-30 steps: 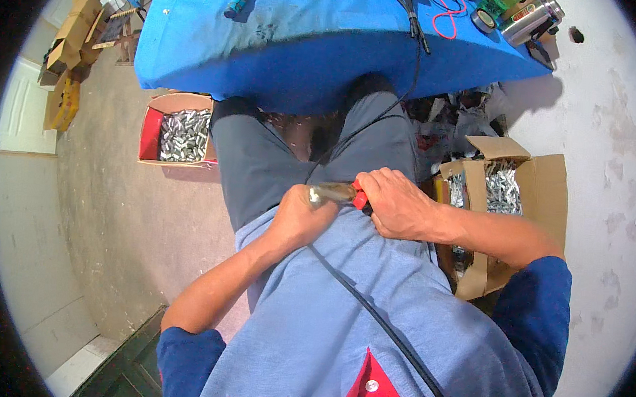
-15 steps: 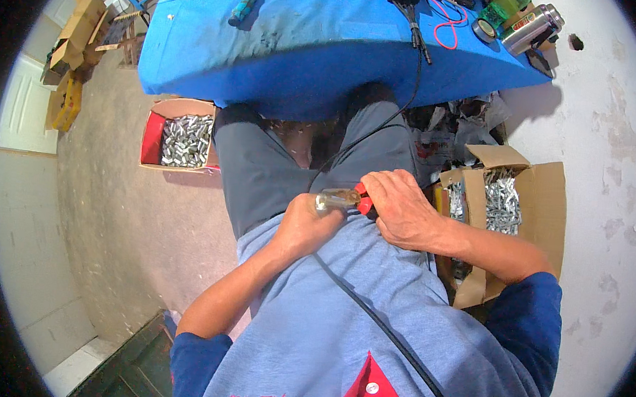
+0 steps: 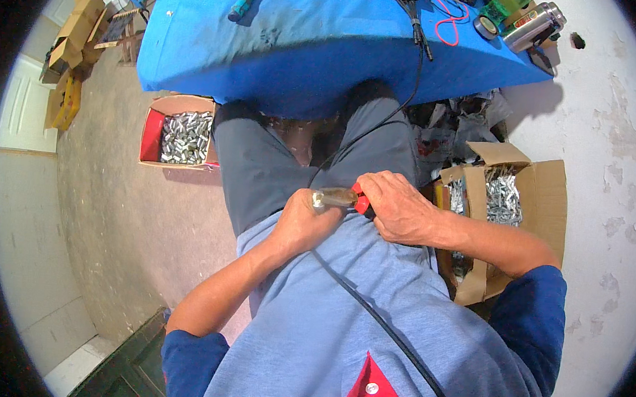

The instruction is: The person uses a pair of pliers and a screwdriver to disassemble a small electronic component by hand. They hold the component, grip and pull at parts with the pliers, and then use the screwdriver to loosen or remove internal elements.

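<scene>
Both hands meet over my lap. My right hand (image 3: pixel 402 209) is closed round the red grips of a pliers-like tool (image 3: pixel 342 197), whose worn brownish metal head points left. The palm hides most of the grips. My left hand (image 3: pixel 303 221) is closed at the head's far end, with its thumb side up. A small shiny piece (image 3: pixel 318 199) shows there between the fingers and the tool; its exact shape is too small to tell. A black cable (image 3: pixel 369 311) runs down over my shirt, passing behind the hands.
On the left floor stands an open box (image 3: pixel 151 134) of small metal cylinders. An open cardboard box (image 3: pixel 546 212) at my right holds many shiny metal parts. Ahead, a blue-covered table (image 3: pixel 314 23) bears a screwdriver (image 3: pixel 244 5), a steel flask (image 3: pixel 532 28) and cables.
Both hands have shifted very slightly left and up together, and the tool's head has turned a little. The grip of each hand is the same.
</scene>
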Demonstrator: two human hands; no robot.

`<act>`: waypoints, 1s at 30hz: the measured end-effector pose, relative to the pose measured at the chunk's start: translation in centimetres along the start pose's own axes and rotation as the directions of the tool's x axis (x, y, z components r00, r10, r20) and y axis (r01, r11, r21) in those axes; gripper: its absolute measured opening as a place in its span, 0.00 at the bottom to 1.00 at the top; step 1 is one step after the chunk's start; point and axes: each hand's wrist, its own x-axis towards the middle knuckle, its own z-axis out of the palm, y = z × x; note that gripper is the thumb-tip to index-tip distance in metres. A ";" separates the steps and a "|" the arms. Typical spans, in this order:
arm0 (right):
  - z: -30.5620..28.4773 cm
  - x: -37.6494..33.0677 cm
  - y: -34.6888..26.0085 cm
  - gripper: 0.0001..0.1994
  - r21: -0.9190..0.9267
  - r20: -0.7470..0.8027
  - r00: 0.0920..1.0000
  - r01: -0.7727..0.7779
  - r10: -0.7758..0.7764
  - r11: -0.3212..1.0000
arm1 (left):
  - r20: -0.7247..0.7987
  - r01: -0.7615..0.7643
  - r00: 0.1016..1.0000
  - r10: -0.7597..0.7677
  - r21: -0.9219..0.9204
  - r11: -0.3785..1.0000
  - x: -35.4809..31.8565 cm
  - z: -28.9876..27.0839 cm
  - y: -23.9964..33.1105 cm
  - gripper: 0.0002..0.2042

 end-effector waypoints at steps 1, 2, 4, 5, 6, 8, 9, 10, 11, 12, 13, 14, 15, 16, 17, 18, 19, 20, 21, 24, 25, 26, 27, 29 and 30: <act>0.2 0.0 0.0 0.14 0.003 0.001 1.000 -0.003 0.003 1.000 | 0.005 -0.013 1.000 0.013 0.000 1.000 -0.1 0.0 -0.1 0.09; 0.5 0.0 0.0 0.15 0.006 0.002 1.000 -0.006 0.006 1.000 | 0.009 -0.026 1.000 0.026 0.000 1.000 -0.1 -0.1 -0.4 0.08; 0.8 0.0 0.3 0.15 0.004 0.020 1.000 -0.004 0.004 1.000 | 0.011 0.010 1.000 -0.010 0.029 1.000 -0.3 -0.2 -0.4 0.08; 0.8 0.0 0.6 0.16 -0.002 0.037 0.999 0.001 -0.001 1.000 | 0.007 0.059 0.998 -0.059 0.057 0.997 -0.5 -0.4 0.0 0.08; 0.8 -0.1 0.7 0.16 -0.007 0.055 0.998 0.005 -0.004 1.000 | 0.002 0.107 0.994 -0.107 0.085 0.991 -0.6 -0.4 0.3 0.08; 0.8 -0.1 0.8 0.22 0.002 0.126 0.991 -0.052 0.052 0.999 | -0.001 0.083 0.997 -0.084 0.054 0.995 -0.7 -0.5 0.3 0.08; 0.7 -0.1 0.7 0.24 0.004 0.161 0.984 -0.082 0.080 0.997 | -0.001 0.071 0.997 -0.071 0.038 0.997 -0.7 -0.5 0.2 0.08; 0.6 -0.1 0.6 0.24 -0.004 0.114 0.992 -0.060 0.061 0.998 | -0.001 0.050 0.999 -0.050 0.004 0.999 -0.7 -0.4 0.3 0.08; 0.5 0.0 0.5 0.24 -0.013 0.066 0.997 -0.040 0.041 0.999 | 0.000 0.029 1.000 -0.029 -0.031 0.999 -0.7 -0.3 0.2 0.08; 0.4 0.0 0.4 0.24 -0.024 0.018 1.000 -0.021 0.021 1.000 | 0.000 0.008 1.000 -0.008 -0.065 0.998 -0.7 -0.2 0.1 0.07; 0.3 0.0 0.2 0.24 -0.050 0.013 1.000 -0.021 0.022 0.999 | -0.008 0.004 1.000 -0.005 -0.054 0.999 -0.6 0.0 -0.1 0.07; 0.1 0.1 0.0 0.24 -0.077 0.009 1.000 -0.021 0.022 0.997 | -0.015 0.001 1.000 -0.001 -0.042 0.999 -0.6 0.2 -0.4 0.07; 0.0 0.2 -0.1 0.24 -0.104 0.004 1.000 -0.022 0.023 0.994 | -0.023 -0.003 1.000 0.002 -0.031 1.000 -0.5 0.4 -0.5 0.07; -0.2 0.2 -0.1 0.24 -0.098 0.021 1.000 -0.015 0.017 0.995 | -0.015 -0.003 1.000 0.002 -0.031 1.000 -0.5 0.3 -0.4 0.06; -0.4 0.1 0.0 0.24 -0.092 0.037 0.999 -0.007 0.011 0.996 | -0.007 -0.003 1.000 0.002 -0.032 0.999 -0.5 0.2 -0.2 0.06; -0.5 0.1 0.1 0.24 -0.086 0.053 0.999 0.000 0.004 0.996 | 0.001 -0.002 1.000 0.002 -0.032 0.999 -0.5 0.1 -0.1 0.06; -0.5 0.1 0.2 0.24 -0.070 0.062 0.998 0.005 -0.001 0.998 | 0.002 -0.009 1.000 0.009 -0.030 1.000 -0.4 0.1 -0.1 0.06; -0.6 0.2 0.4 0.24 -0.054 0.071 0.997 0.010 -0.006 0.998 | 0.002 -0.015 1.000 0.015 -0.028 0.999 -0.4 0.1 -0.1 0.06; -0.6 0.2 0.6 0.24 -0.038 0.080 0.997 0.015 -0.012 0.999 | 0.001 -0.021 1.000 0.021 -0.026 0.999 -0.3 0.1 -0.1 0.05; -0.2 0.3 0.7 0.23 0.018 0.111 0.994 -0.018 0.015 1.000 | 0.054 0.027 0.998 -0.029 0.025 0.999 -0.3 -0.4 0.3 0.06; -0.2 0.3 0.6 0.23 0.014 0.119 0.993 -0.025 0.024 1.000 | 0.045 0.030 0.998 -0.031 0.015 0.999 -0.3 -0.4 0.2 0.06; -0.1 0.4 0.5 0.22 0.009 0.127 0.991 -0.033 0.032 0.999 | 0.036 0.033 0.999 -0.033 0.006 0.999 -0.3 -0.3 -0.2 0.06; -0.1 0.4 0.4 0.22 0.005 0.134 0.990 -0.041 0.040 0.999 | 0.027 0.036 0.999 -0.036 -0.003 0.999 -0.3 -0.3 -0.3 0.06; 0.1 0.5 0.7 0.16 -0.015 0.120 0.993 -0.012 0.014 1.000 | 0.000 0.078 0.997 -0.078 0.019 0.997 -0.6 -0.4 0.3 0.06; 0.2 0.5 0.8 0.13 -0.025 0.112 0.994 0.003 0.000 1.000 | -0.015 0.098 0.995 -0.098 0.029 0.995 -0.8 -0.4 0.6 0.06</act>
